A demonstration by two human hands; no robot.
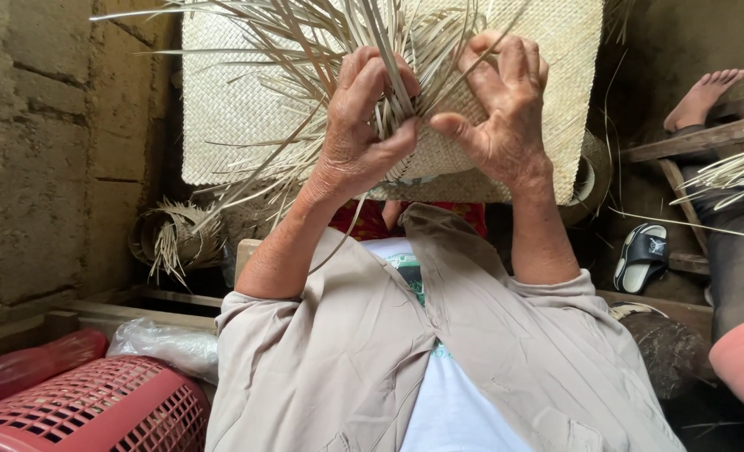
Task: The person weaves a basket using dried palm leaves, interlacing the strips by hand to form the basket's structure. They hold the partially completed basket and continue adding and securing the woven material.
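Both hands raised at upper centre of the frame. Left hand (362, 125) clenched around a bundle of loose pale dried palm strips (305, 50), kept taut. Right hand (502, 105) pinching strands at the edge of the flat woven straw mat (238, 109), steadying the weave. Red plastic basket (95, 410) parked lower left.

Below and left of the hands we see a red plastic basket (95, 410) beside a clear plastic bag (167, 345); farther left, a rolled bundle of straw (171, 238); right, a dark sandal (642, 254) and another person's bare foot (705, 96).
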